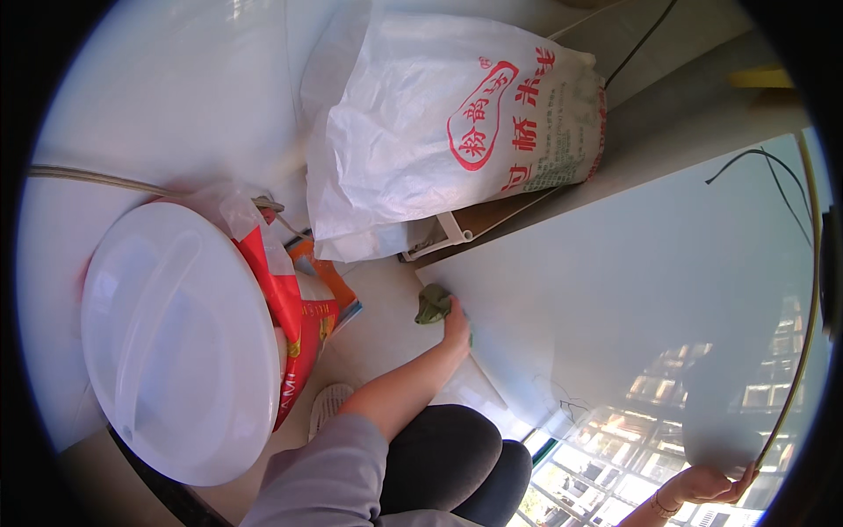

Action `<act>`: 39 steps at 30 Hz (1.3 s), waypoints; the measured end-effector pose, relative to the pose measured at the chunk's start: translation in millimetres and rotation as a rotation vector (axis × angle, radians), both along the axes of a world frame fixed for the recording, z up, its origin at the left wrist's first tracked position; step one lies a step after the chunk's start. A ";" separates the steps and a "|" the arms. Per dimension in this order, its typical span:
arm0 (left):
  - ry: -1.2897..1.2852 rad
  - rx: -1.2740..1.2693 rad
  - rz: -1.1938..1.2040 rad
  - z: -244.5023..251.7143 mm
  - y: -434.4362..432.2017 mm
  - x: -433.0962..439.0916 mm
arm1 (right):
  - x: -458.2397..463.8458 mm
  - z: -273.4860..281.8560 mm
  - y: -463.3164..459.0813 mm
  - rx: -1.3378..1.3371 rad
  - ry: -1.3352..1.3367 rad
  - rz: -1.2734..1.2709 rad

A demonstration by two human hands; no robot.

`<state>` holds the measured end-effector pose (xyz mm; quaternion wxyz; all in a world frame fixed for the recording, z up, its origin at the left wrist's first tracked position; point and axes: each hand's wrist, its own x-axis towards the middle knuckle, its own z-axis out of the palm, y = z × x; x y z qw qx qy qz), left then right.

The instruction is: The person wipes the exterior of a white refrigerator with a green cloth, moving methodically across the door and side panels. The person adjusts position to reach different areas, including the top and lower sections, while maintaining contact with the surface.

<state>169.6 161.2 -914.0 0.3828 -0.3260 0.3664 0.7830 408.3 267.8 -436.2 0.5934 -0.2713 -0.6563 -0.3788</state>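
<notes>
My left hand (458, 326) grips a crumpled green cloth (433, 304) at the near left edge of a large glossy white panel (593, 283). Part of the cloth is hidden behind my fingers. At the lower right, my right hand (714, 485), with a bracelet at the wrist, holds the panel's far edge, where a thin brownish trim strip (815, 290) runs. Window reflections show on the panel's lower part. A few dark curved lines mark its surface near the bottom.
A white woven sack (395, 132) with red printing stands beyond the panel, by a white frame (453, 228). To the left are a bucket or bin with a white handled lid (178, 342), a red printed bag (306, 356) and a cable (105, 176). My knees (441, 454) are below.
</notes>
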 end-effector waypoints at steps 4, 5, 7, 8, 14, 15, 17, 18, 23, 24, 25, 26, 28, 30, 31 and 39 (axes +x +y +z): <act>0.683 -0.119 -0.056 95.1 -1.6 31.0 | 6.3 2.7 2.8 -0.093 0.010 0.236; 0.930 -0.170 -0.085 99.5 -2.2 34.4 | 1.7 2.5 -2.0 -0.123 0.026 0.192; 0.937 -0.202 -0.018 67.0 4.0 18.0 | -10.3 -6.1 -6.9 -0.008 -0.073 -0.019; 0.759 -0.180 0.023 54.2 2.2 0.6 | -15.7 -7.8 -2.3 0.057 -0.125 -0.043; 0.141 -0.136 0.286 -46.7 10.1 -61.8 | -4.2 -1.4 -5.2 -0.017 -0.097 -0.046; 0.054 -0.106 0.304 -55.8 2.4 -70.5 | 7.6 -0.5 2.4 -0.154 0.002 0.071; -0.029 -0.016 0.299 -52.5 4.0 -77.0 | 11.1 0.6 3.6 -0.270 0.077 0.265; -0.029 0.033 0.272 -45.1 3.8 -76.7 | 2.6 -1.3 -2.9 -0.259 0.047 0.339; 0.376 -0.097 -0.047 104.7 -0.4 -8.6 | 2.3 -6.1 -10.2 -0.251 0.058 0.409; 0.569 -0.103 -0.003 102.3 12.9 4.5 | -1.0 -5.2 -10.8 -0.257 0.082 0.420; 0.760 -0.110 0.039 93.8 21.6 9.7 | -4.3 -4.1 -11.2 -0.275 0.147 0.399; 0.646 -0.165 0.046 68.7 24.9 3.1 | -5.6 -1.7 -9.1 -0.282 0.177 0.400; 0.285 -0.121 0.077 17.8 16.9 -41.5 | -2.8 0.4 -2.4 -0.292 0.207 0.414; -0.072 0.120 0.145 -9.0 -14.3 -76.0 | 6.9 -1.8 0.9 -0.282 0.174 0.269; -0.068 0.095 0.175 -20.1 -12.5 -80.7 | 3.6 2.9 -5.3 -0.248 0.139 0.126; 0.009 0.073 -0.117 154.4 -31.6 -24.9 | 6.5 0.6 -6.5 -0.344 0.290 0.309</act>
